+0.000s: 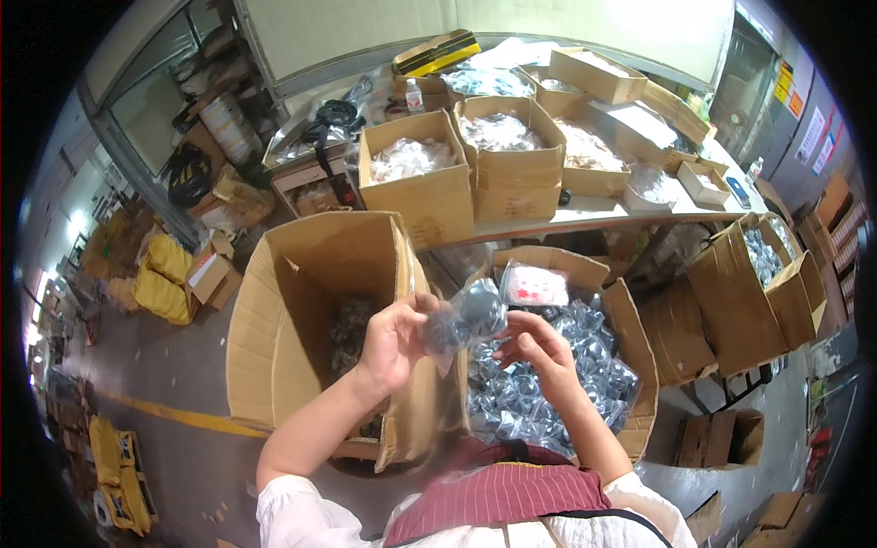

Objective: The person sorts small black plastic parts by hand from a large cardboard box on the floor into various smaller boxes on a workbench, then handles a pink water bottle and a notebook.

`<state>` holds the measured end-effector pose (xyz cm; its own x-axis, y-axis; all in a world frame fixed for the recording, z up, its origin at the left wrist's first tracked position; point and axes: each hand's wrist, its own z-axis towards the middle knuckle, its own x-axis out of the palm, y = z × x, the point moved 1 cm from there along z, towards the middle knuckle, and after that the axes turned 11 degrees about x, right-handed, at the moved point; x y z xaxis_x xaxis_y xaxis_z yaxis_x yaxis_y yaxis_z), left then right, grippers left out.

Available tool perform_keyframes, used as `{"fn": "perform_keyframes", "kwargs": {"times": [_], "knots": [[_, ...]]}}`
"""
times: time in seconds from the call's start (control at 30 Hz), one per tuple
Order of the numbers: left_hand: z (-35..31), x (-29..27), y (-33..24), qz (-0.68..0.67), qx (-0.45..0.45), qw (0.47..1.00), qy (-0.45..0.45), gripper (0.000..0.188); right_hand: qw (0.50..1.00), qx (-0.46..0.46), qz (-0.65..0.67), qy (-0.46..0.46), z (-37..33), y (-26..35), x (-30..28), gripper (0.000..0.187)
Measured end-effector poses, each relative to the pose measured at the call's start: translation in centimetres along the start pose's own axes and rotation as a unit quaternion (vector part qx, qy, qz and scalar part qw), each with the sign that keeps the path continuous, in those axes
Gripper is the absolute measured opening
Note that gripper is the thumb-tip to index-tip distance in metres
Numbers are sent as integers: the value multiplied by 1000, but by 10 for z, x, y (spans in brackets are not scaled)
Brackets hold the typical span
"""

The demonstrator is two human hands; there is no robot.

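My left hand (395, 340) is closed on a clear plastic bag (468, 317) with dark, rounded parts inside. The bag is held up between the two boxes, level with their rims. At its right end is my right hand (541, 354), fingers curved and apart; whether the fingertips touch the plastic I cannot tell. Beneath that hand, an open carton (644, 365) is heaped with similar bags of dark parts (539, 406). A flat clear packet with red and white contents (535, 285) lies at its far side. To the left, a taller carton (251, 338) has more bagged parts deep inside.
Across the front runs a worktable (603, 222) bearing several open cartons (416, 205) of bagged pieces, a bottle (414, 96) and a phone (737, 192). More cartons (758, 301) stand at the right. Yellow sacks (166, 279) lie on the floor at the left.
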<state>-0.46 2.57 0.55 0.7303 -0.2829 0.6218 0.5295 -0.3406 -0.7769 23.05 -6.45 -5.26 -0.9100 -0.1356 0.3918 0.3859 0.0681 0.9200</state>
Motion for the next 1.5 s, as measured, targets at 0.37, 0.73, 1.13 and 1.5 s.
{"fn": "perform_keyframes", "kwargs": {"times": [0.37, 0.73, 1.13, 1.5], "knots": [[-8, 10, 4, 91, 29, 994, 43, 32, 999, -43, -5, 12, 2, 22, 40, 37], [-6, 11, 12, 89, 17, 994, 54, 39, 941, -233, -241, -52, -1, 31, 41, 27], [-8, 20, 12, 118, 63, 989, 59, 42, 992, 44, 99, -62, 13, 8, 13, 32], [-6, 25, 6, 78, 20, 996, 38, 32, 974, 62, 213, -34, 10, 9, 9, 38]]}}
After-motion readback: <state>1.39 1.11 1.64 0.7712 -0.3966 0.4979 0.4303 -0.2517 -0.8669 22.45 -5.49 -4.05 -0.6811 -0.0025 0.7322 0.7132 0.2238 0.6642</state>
